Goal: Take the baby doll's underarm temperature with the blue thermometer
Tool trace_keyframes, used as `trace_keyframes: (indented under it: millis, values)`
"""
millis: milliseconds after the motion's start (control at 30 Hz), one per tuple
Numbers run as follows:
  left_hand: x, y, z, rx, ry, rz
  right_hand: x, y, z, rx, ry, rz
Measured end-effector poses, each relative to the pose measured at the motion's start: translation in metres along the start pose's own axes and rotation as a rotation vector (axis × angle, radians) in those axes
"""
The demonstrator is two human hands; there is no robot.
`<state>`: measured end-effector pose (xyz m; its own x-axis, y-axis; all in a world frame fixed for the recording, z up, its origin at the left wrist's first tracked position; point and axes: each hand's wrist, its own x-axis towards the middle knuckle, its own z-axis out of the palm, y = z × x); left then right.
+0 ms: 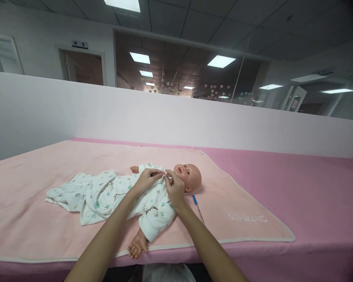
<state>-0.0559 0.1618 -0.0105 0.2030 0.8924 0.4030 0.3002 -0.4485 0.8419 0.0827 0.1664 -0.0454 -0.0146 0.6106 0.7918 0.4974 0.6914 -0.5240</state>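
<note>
A bald baby doll point(194, 176) lies on its back with its head to the right and its mouth open. It wears a white baby outfit point(102, 196) with small green and grey prints; the leg part spreads loosely to the left. My left hand point(148, 181) pinches the cloth at the chest, near the neckline. Close beside it, my right hand point(175, 190) has its fingers pinched on the same cloth, just below the doll's chin. The fingertips almost meet, and any fastener between them is too small to make out. One doll hand point(138, 244) pokes from the near sleeve.
A thin stick with a blue end point(195, 200) lies by the doll's head, near my right forearm. Under the doll is a peach blanket point(241, 196) with a pale edge, over a pink table cover point(320, 196). A white partition point(176, 121) stands behind.
</note>
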Motion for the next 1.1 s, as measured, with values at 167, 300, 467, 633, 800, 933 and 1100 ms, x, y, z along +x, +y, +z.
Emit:
trace_keyframes:
  millis: [167,300,467,633,800,933,1100]
  values:
    - [-0.001,0.004,-0.002,-0.048,-0.025,0.004,0.000,-0.004,-0.002,0.012,-0.014,0.008]
    - [-0.002,0.008,-0.002,-0.021,-0.054,0.040,0.000,-0.005,-0.002,0.000,0.004,-0.007]
    - [-0.003,0.006,-0.002,0.104,-0.064,0.052,-0.001,-0.007,-0.003,-0.092,0.024,0.051]
    - [-0.002,0.002,0.000,0.201,-0.068,0.085,-0.002,-0.008,-0.003,-0.091,0.008,0.075]
    - [-0.003,0.004,0.002,0.227,-0.051,0.090,-0.002,-0.011,-0.003,-0.101,0.015,0.058]
    - [-0.003,0.004,0.002,0.195,-0.054,0.083,-0.003,-0.011,-0.003,-0.108,0.033,0.046]
    - [-0.001,0.001,0.002,0.161,-0.039,0.047,-0.003,-0.010,-0.001,-0.100,0.037,0.027]
